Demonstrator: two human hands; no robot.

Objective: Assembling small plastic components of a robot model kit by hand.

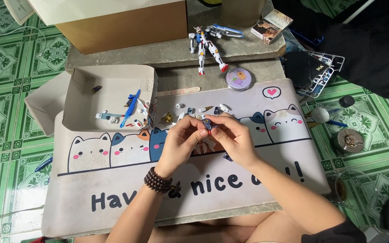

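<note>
Blue-and-white, a small model part (207, 125) sits pinched between both hands above the middle of the cat-print mat (113, 180) — left hand (183, 141) and right hand (232, 137) each in a narrow fingertip grip on it. Loose pieces (190, 111) lie near the mat's far edge, beside an open cardboard tray (109, 76) — a finished robot figure (205, 42) lies beyond.

robot figure (208, 45), round tin (239, 78), cat mat (113, 180)

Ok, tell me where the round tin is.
Head view: the round tin lies at the mat's far edge, just below the robot figure.
</note>
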